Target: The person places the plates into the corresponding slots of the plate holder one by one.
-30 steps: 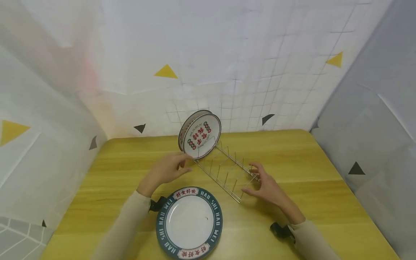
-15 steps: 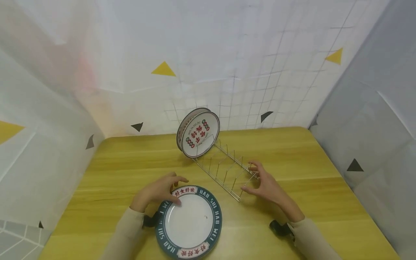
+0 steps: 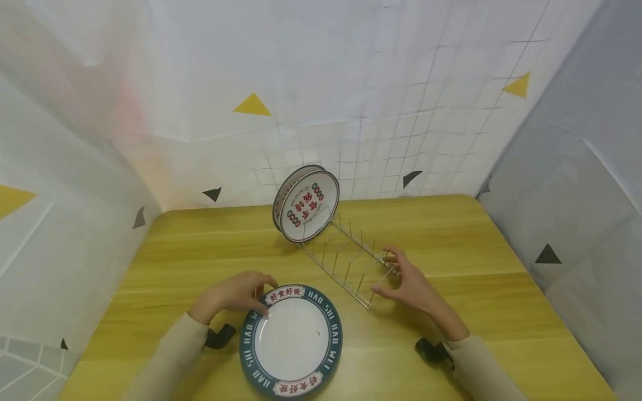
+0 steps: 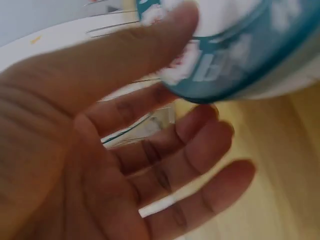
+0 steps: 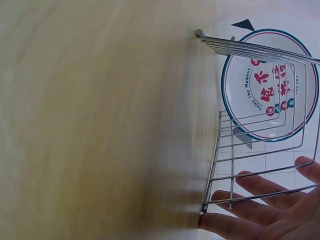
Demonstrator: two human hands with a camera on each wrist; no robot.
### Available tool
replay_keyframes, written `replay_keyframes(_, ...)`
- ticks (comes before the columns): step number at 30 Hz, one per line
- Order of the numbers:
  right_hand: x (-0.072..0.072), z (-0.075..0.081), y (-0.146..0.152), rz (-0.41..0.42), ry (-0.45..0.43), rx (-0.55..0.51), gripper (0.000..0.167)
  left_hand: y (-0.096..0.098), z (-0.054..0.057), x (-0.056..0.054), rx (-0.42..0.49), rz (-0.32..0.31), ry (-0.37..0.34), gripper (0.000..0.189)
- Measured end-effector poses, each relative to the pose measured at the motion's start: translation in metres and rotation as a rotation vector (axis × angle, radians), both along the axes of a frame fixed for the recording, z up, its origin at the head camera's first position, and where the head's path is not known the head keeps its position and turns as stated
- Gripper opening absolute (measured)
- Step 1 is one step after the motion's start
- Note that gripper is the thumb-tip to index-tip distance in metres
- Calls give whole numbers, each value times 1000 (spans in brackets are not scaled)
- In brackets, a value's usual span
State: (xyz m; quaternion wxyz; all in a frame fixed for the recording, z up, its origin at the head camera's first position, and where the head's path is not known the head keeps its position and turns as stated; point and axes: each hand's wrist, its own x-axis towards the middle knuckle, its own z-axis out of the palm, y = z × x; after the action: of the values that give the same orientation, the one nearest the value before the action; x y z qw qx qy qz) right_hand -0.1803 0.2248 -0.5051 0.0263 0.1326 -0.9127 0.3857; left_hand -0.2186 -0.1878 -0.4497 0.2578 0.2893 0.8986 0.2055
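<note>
A white plate with a teal, lettered rim lies on the table, in front of the wire dish rack. My left hand pinches its upper left edge: in the left wrist view the thumb lies over the rim and the index finger goes under it, with the other fingers spread below. My right hand holds the rack's near end, thumb on one side and fingers on the other. A white dish with red characters stands on edge at the rack's far end, with another rim behind it.
The yellow wood-grain table is enclosed by pale sheets on the back and sides. The back sheet rises close behind the standing dish. Between the dish and my right hand, several upright wires line the rack.
My left hand has come from beside the standing dish, toward me and left, down to the teal-rimmed plate's edge. The right hand stays at the rack.
</note>
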Motion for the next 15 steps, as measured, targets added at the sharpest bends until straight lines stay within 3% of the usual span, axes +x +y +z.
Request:
replay_keyframes(5, 0, 2, 0, 0, 1, 2, 90, -1, -7, 1, -23, -8, -43, 61)
replay_keyframes(11, 1, 1, 1, -1, -1, -5, 90, -11, -16, -3, 53, -28, -34, 49)
replay_keyframes(15, 1, 0, 1, 2, 2, -11, 90, -19, -10, -3, 98, -2, 23, 44)
